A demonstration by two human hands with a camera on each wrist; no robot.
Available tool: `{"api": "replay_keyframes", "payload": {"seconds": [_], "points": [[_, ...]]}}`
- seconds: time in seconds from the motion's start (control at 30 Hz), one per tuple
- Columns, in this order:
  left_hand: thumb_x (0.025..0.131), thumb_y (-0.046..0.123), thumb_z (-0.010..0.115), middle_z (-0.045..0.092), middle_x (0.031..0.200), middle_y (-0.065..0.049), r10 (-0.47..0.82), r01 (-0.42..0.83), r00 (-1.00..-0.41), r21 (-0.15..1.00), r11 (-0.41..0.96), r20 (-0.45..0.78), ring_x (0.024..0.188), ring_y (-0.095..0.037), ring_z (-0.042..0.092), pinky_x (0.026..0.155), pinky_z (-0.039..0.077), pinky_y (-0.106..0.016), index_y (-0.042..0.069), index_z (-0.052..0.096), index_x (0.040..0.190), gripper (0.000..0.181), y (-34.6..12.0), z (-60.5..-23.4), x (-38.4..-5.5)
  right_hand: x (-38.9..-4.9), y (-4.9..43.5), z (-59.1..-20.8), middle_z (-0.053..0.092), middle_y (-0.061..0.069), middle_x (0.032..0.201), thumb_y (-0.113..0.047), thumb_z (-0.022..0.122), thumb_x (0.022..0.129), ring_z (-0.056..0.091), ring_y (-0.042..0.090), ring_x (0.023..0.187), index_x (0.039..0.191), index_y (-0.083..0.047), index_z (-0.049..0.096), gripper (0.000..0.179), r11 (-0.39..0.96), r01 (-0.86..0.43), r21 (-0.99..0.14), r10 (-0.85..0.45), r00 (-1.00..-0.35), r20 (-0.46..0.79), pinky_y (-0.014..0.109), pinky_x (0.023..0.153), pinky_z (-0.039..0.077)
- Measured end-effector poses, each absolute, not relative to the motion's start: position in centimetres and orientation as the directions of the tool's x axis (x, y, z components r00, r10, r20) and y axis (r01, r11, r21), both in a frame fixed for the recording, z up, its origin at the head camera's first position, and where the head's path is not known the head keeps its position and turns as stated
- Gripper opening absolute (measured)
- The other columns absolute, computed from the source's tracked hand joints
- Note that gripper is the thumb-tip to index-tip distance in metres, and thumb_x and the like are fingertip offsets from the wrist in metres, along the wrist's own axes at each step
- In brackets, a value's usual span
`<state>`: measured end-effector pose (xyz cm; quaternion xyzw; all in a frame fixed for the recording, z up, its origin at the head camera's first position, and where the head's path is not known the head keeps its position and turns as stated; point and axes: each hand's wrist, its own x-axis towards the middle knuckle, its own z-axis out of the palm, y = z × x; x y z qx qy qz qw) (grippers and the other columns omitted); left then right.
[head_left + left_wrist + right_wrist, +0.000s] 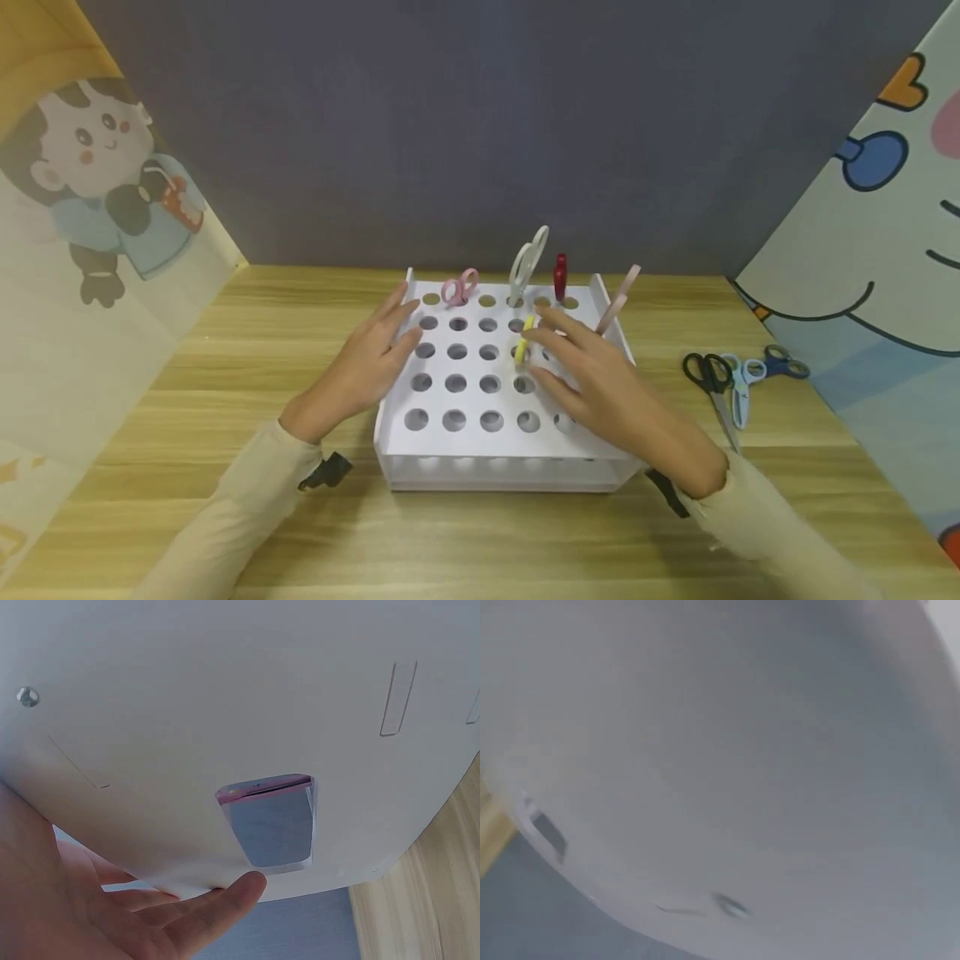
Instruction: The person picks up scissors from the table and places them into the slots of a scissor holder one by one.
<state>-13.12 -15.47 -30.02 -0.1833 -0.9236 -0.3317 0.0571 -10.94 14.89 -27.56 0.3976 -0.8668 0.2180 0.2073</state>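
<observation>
A white rack [472, 408] with rows of round holes stands on the table. My left hand [367, 362] lies at its left side wall, fingers fairly straight along the top edge; the left wrist view shows that white wall [165, 720] with fingers [217, 911] at its rim. Over the right half hovers my right hand [592, 375], fingers spread beside a yellow handle [522, 343] standing in a hole. Whether a fingertip touches it is unclear. Farther back stand pink scissors [460, 288], white scissors [525, 271] and a red handle [560, 279].
A pale pink handle [617, 304] leans up by the right wall of the rack. On the table to the right lie black scissors [708, 375], light blue scissors [741, 392] and dark blue scissors [783, 362]. A grey panel [480, 133] rises behind. The right wrist view is blurred.
</observation>
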Motion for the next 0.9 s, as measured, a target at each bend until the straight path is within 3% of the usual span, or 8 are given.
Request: {"api": "replay_keyframes", "payload": {"seconds": [0.2,0.47,0.6,0.7,0.9], "points": [[0.106,0.028,0.04,0.008,0.166,-0.011,0.3,0.369,-0.929,0.588,0.72,0.215,0.149,-0.036,0.019,0.122,0.017,-0.051,-0.003,0.037,0.151,0.054,-15.5,-30.0,-13.1,-9.9,15.8,-26.4,0.061,0.015,0.133,-0.01,0.076,0.086,0.062,0.033,0.118,0.122,-0.004,0.066,0.038,0.568,-0.786,-0.243,-0.587,-0.594,0.55,0.051,0.095,0.054],[0.107,0.029,0.039,0.008,0.166,-0.01,0.307,0.368,-0.929,0.593,0.716,0.206,0.15,-0.036,0.018,0.122,0.016,-0.052,-0.003,0.037,0.151,0.054,-15.4,-30.1,-13.1,-9.6,18.4,-24.8,0.073,-0.006,0.109,-0.001,0.076,0.085,0.069,0.01,0.096,0.111,-0.014,0.072,0.03,0.485,-0.771,-0.413,-0.582,-0.637,0.505,0.025,0.084,0.057],[0.107,0.029,0.038,0.007,0.166,-0.009,0.304,0.364,-0.931,0.594,0.717,0.204,0.15,-0.036,0.018,0.122,0.016,-0.053,-0.002,0.037,0.151,0.054,-15.4,-30.1,-13.1,-9.6,20.6,-23.6,0.073,-0.01,0.106,0.0,0.074,0.086,0.068,0.005,0.093,0.107,-0.018,0.074,0.028,0.516,-0.725,-0.456,-0.57,-0.688,0.448,0.017,0.085,0.054],[0.107,0.03,0.038,0.005,0.166,-0.006,0.299,0.357,-0.934,0.598,0.718,0.198,0.15,-0.035,0.017,0.122,0.016,-0.054,0.0,0.036,0.152,0.054,-15.4,-30.0,-13.1,-9.8,22.4,-22.8,0.073,-0.01,0.106,0.0,0.073,0.088,0.068,0.003,0.093,0.107,-0.019,0.075,0.027,0.564,-0.685,-0.461,-0.555,-0.728,0.402,0.015,0.082,0.054],[0.107,0.03,0.038,0.006,0.166,-0.006,0.298,0.352,-0.935,0.601,0.717,0.192,0.15,-0.035,0.016,0.122,0.015,-0.054,0.0,0.036,0.152,0.054,-15.5,-30.0,-13.1,-10.9,24.7,-22.8,0.075,-0.01,0.095,-0.006,0.075,0.088,0.069,0.005,0.084,0.102,-0.018,0.078,0.019,0.683,-0.63,-0.369,-0.479,-0.768,0.424,0.011,0.079,0.051]]}}
